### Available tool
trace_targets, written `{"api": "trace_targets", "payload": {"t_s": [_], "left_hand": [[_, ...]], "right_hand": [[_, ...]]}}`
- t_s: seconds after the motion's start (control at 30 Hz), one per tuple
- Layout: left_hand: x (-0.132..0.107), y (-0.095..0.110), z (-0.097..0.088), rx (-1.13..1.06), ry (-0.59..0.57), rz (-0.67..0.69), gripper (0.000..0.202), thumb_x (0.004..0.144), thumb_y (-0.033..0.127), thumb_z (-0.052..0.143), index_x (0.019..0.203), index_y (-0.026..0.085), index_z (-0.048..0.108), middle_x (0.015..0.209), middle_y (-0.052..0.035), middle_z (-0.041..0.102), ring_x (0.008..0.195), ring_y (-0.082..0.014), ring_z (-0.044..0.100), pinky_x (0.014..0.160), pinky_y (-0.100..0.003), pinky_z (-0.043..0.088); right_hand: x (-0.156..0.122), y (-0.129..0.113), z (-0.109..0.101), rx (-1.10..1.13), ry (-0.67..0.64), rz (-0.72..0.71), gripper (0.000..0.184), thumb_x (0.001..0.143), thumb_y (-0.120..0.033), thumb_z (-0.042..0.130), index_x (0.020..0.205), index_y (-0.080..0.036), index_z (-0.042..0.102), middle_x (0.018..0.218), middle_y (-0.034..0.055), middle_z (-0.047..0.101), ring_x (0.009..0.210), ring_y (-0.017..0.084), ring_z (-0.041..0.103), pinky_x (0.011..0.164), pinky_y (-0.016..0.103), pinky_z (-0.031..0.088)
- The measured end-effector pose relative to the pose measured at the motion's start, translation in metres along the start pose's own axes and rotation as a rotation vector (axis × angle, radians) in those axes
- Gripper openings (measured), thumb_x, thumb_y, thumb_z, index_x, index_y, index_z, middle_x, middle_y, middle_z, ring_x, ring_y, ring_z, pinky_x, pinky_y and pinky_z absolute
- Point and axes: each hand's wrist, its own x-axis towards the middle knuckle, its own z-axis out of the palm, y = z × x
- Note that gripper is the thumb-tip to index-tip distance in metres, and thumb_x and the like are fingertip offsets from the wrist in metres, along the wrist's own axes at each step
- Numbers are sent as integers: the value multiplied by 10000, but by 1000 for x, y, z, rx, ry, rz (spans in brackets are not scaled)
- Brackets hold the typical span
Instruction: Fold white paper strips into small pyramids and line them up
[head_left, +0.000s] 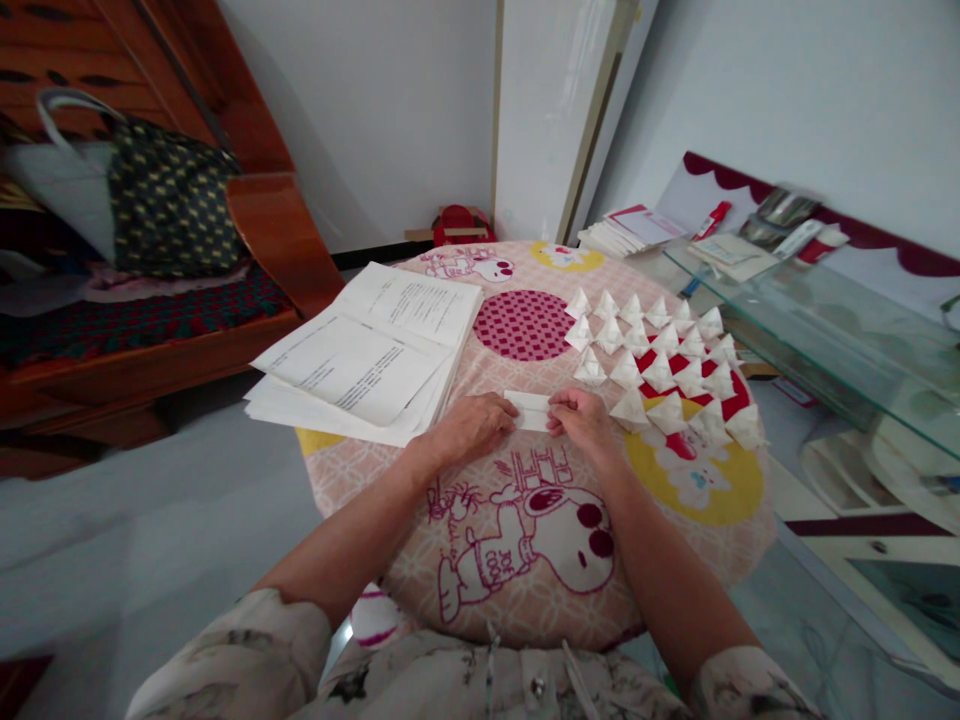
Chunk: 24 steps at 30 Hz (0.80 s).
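Observation:
A small folded strip of white paper (529, 410) lies level between my two hands, just above or on the patterned tablecloth (420, 480). My left hand (478, 428) has its fingers closed on the strip's left end. At the other end, my right hand (581, 418) pinches the strip between thumb and fingers. To the left lies a stack of printed paper sheets (360, 350), its top sheets askew. On the right stand several rows of small pointed folded-paper shapes (658, 372), the nearest one close beside my right hand.
A glass shelf (840, 310) holding a red marker (712, 220) and other items borders the table's right side. Left of the table is a wooden bench (277, 230) with a patterned bag (172, 195). A red object (461, 226) sits beyond the far edge.

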Motion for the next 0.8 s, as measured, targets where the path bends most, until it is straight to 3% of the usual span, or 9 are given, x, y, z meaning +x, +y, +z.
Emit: {"api": "trace_targets", "payload": {"t_s": [0.2, 0.3, 0.37, 0.5, 0.67, 0.8], "left_hand": [[-1, -8, -3, -111, 55, -121, 253, 742, 11, 512, 640, 158, 692, 992, -65, 774, 934, -186, 704, 852, -299, 555], [2, -10, 1, -197, 220, -222, 271, 763, 21, 494, 737, 148, 732, 880, -62, 752, 835, -167, 688, 810, -288, 552], [4, -9, 5, -231, 317, -223, 257, 796, 62, 535, 889, 142, 761, 955, -75, 744, 882, -175, 682, 842, -301, 549], [9, -1, 9, -172, 238, -44, 233, 827, 156, 659, 1044, 153, 742, 1120, -99, 713, 1045, -216, 647, 929, -344, 522], [17, 2, 11, 89, 147, 7, 153, 934, 220, 580, 932, 144, 712, 922, -102, 706, 915, -222, 644, 914, -393, 482], [20, -2, 12, 57, 214, 18, 255, 991, 232, 477, 889, 142, 692, 844, -89, 693, 816, -189, 635, 814, -335, 475]], "right_hand": [[-1, -2, 0, -37, -2, 5, 92, 753, -127, 572, 815, -179, 616, 635, -28, 632, 502, 121, 616, 513, 233, 519], [-2, -2, -1, -93, -30, -39, 119, 714, -135, 638, 817, -191, 621, 673, -24, 659, 513, 115, 604, 523, 228, 508], [-3, -1, -1, -107, -34, -51, 128, 709, -144, 647, 826, -195, 630, 677, -21, 666, 517, 118, 601, 524, 229, 504], [-4, 1, 1, -35, 8, -38, 99, 740, -177, 604, 830, -190, 644, 703, -4, 676, 532, 127, 624, 534, 240, 520], [-5, 4, 0, 23, 17, -56, 145, 747, -288, 614, 822, -175, 665, 683, 10, 674, 518, 137, 625, 519, 247, 519], [-11, 1, -6, -51, 85, -219, 276, 805, -409, 594, 885, -167, 700, 705, 38, 693, 578, 174, 654, 559, 277, 531]]}}
